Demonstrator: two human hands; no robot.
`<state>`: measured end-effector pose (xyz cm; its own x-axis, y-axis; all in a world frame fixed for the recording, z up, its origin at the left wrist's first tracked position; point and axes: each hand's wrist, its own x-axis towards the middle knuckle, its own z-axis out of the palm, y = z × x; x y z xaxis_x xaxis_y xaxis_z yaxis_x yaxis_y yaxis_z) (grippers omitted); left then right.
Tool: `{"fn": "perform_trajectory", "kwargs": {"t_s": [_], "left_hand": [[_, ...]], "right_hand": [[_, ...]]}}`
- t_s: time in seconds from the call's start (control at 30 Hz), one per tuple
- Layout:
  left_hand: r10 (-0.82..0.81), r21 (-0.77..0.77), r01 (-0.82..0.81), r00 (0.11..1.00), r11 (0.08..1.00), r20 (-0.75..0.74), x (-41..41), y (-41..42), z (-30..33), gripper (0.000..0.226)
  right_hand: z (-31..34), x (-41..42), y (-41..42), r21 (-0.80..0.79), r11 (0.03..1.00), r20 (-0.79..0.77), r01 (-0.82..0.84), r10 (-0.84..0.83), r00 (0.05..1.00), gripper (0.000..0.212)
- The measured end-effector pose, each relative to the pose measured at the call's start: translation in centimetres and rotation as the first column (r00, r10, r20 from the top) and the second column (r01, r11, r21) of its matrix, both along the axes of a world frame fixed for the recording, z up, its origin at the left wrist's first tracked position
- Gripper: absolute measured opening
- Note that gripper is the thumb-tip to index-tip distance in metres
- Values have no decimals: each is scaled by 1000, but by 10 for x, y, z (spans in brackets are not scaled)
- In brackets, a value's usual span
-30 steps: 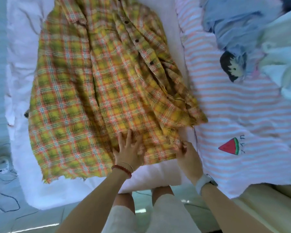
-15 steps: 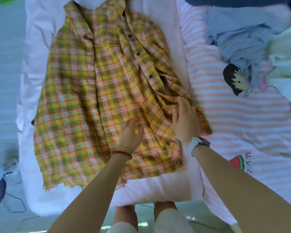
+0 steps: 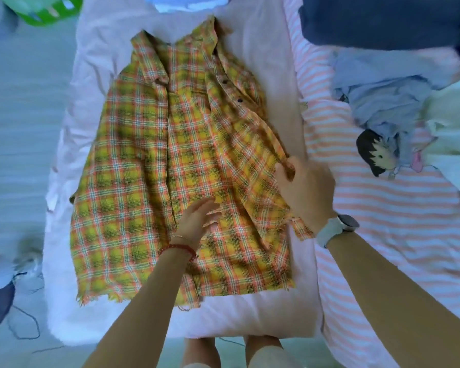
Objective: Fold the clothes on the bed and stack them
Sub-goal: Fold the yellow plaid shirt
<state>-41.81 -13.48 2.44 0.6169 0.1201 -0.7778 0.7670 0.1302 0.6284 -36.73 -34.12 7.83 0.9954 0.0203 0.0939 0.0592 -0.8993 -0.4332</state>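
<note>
Both hands have travelled up the yellow plaid shirt (image 3: pixel 175 166) from its hem, and more of the shirt and the bed beyond the collar now shows. The shirt lies face up and spread on a pale pink bed sheet (image 3: pixel 279 75), collar at the far end, frayed hem nearest the person. Its right edge is already turned partly inward. The right hand (image 3: pixel 307 192), wearing a white watch, has moved out to that edge and pinches the fabric between thumb and fingers. The left hand (image 3: pixel 198 221), with a red bead bracelet at the wrist, lies near the shirt's middle, fingers relaxed and apart, holding nothing. To fold this side well, the left hand should probably press the middle flat while the right carries the edge across in a straight line, keeping the hem level. Well to the right, on a pink striped blanket (image 3: pixel 383 235), sits a heap of pale blue clothes (image 3: pixel 377 83). A green basket (image 3: pixel 48 11) is at the far left.
</note>
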Motion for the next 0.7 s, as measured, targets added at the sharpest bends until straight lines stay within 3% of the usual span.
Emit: {"fn": "perform_trajectory", "kwargs": {"t_s": [0.07, 0.13, 0.2, 0.23, 0.27, 0.33, 0.37, 0.43, 0.5, 0.53, 0.6, 0.7], "left_hand": [[103, -110, -103, 995, 989, -3, -1, 13, 7, 16], [185, -172, -186, 982, 967, -24, -4, 29, 9, 22], [127, -71, -128, 992, 989, -22, -10, 42, 8, 33], [35, 62, -35, 999, 997, -3, -15, 48, 4, 37], [-25, 177, 25, 1000, 984, -3, -20, 52, -3, 40], [10, 259, -2, 999, 966, -31, -28, 56, -12, 41], [-42, 300, 48, 999, 953, -24, -32, 58, -16, 41], [-178, 394, 180, 983, 901, -44, -34, 59, -20, 43], [-112, 451, 160, 985, 878, -133, -32, 57, -25, 55], [-144, 526, 228, 970, 819, -196, -33, 55, -29, 62], [-246, 639, 374, 927, 672, -284, -36, 47, -34, 68], [-273, 708, 431, 902, 559, -334, -39, 42, -40, 59]], "right_hand": [[16, 0, 20, 184, 949, -183, -254, 287, 940, 24], [22, -9, 46, 473, 780, -415, -409, 607, 678, 40], [16, -26, 68, 622, 676, -543, -395, 736, 404, 49], [8, -37, 74, 650, 672, -574, -354, 740, 351, 49], [-1, -48, 77, 646, 695, -593, -315, 717, 365, 45], [-22, -67, 71, 539, 807, -595, -242, 568, 569, 39], [-32, -74, 63, 416, 882, -571, -222, 444, 691, 37], [-48, -89, 44, 135, 953, -492, -272, 302, 816, 39], [-63, -108, 28, -91, 898, -447, -430, 349, 824, 53], [-69, -115, 24, -153, 866, -427, -476, 377, 822, 61], [-80, -125, 17, -225, 825, -417, -518, 399, 817, 69], [-91, -117, 16, -290, 772, -445, -566, 415, 794, 65]]}}
